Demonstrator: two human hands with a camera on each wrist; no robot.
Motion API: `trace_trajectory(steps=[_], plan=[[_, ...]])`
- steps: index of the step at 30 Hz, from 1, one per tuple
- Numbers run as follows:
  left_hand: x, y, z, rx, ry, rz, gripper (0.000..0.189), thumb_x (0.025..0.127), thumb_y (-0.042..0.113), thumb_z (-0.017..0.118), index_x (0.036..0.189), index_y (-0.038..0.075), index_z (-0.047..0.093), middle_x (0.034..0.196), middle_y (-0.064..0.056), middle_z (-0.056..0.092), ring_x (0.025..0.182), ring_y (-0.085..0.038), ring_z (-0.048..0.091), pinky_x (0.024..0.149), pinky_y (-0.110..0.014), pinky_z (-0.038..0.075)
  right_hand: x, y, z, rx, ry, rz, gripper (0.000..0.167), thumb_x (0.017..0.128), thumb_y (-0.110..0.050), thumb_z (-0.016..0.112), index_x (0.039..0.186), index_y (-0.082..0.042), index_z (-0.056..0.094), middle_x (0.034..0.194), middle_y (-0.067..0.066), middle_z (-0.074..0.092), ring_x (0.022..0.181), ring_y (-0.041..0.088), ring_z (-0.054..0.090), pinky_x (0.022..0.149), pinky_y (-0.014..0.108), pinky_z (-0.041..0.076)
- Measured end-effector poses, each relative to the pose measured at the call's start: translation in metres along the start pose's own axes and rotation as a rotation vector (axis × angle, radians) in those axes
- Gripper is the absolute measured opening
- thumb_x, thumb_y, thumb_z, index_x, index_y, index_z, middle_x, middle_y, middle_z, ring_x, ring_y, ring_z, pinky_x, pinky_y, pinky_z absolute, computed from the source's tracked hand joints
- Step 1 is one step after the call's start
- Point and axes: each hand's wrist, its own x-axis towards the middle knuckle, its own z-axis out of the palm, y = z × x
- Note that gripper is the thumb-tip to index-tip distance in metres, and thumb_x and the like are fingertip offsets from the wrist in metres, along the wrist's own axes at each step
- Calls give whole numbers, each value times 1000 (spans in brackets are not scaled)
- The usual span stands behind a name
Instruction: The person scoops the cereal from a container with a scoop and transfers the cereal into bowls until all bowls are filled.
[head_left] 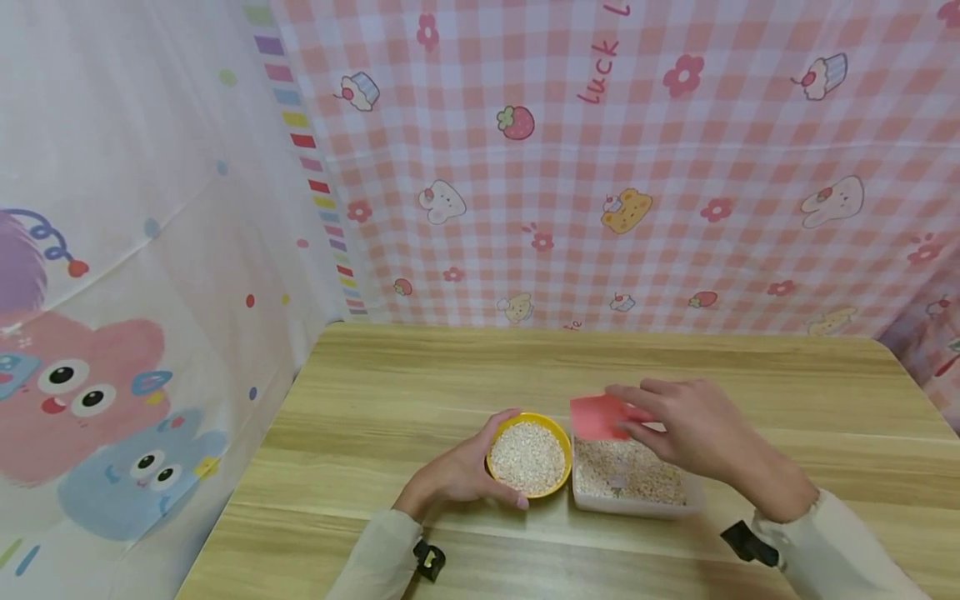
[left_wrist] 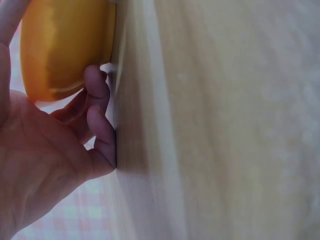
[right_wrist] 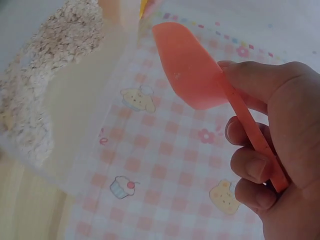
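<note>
My left hand (head_left: pixel 457 473) holds a yellow bowl (left_wrist: pixel 65 50) from its left side, thumb along the near edge and fingers curled round the far side. Pale oat flakes (head_left: pixel 528 457) fill the bowl nearly to its rim. Just right of it, almost touching, stands a translucent rectangular container (head_left: pixel 626 505) with more oat flakes (right_wrist: pixel 67 35) inside. My right hand (head_left: pixel 693 427) grips the handle of a coral-pink scoop (head_left: pixel 595 417) above the container's far left part. In the right wrist view, the scoop (right_wrist: pixel 190 67) appears tilted, with only a few specks on its visible surface.
Both things stand on a wood-grain table (head_left: pixel 420 375). Behind it hangs a pink checked cloth (head_left: pixel 480 250) with cartoon prints, and a white printed cloth (head_left: pixel 187 267) hangs at the left. A black strap (head_left: pixel 429 560) is on the left wrist, another (head_left: pixel 748 543) on the right.
</note>
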Motion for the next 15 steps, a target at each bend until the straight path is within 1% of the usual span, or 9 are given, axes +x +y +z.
trace_trajectory(steps=[2, 3, 5, 8, 15], plan=[[0, 0, 0, -1, -1, -3, 119, 67, 37, 93, 157, 34, 15, 153, -7, 39, 135, -25, 42, 112, -54, 31, -5, 2, -1, 7, 1, 12, 43, 76, -23, 84, 116, -16, 72, 77, -5, 66, 52, -1, 47, 47, 19, 33], [0, 0, 0, -2, -2, -4, 119, 67, 37, 93, 157, 34, 14, 152, -7, 39, 135, -25, 42, 112, -54, 31, -8, 2, -1, 12, -1, 19, 42, 75, -22, 84, 116, -16, 72, 77, -5, 67, 52, -2, 45, 47, 18, 31], [0, 0, 0, -3, -2, -4, 119, 67, 36, 93, 157, 34, 15, 152, -7, 39, 135, -25, 41, 112, -54, 31, -13, 4, 0, 23, -6, 25, 43, 75, -21, 84, 115, -15, 72, 81, -4, 69, 52, -3, 46, 46, 17, 30], [-1, 1, -1, -1, -2, -2, 120, 66, 37, 93, 157, 34, 15, 153, -7, 39, 136, -25, 41, 112, -54, 30, -22, 7, 2, 29, -20, 35, 42, 74, -20, 84, 114, -15, 73, 81, -3, 70, 51, -4, 45, 46, 17, 29], [-1, 0, -1, 7, -2, 9, 119, 68, 37, 92, 157, 33, 14, 155, -7, 37, 138, -27, 39, 113, -55, 30, -35, 13, 7, 25, -94, 86, 40, 76, -21, 85, 114, -14, 72, 87, 1, 73, 51, -2, 51, 45, 18, 30]])
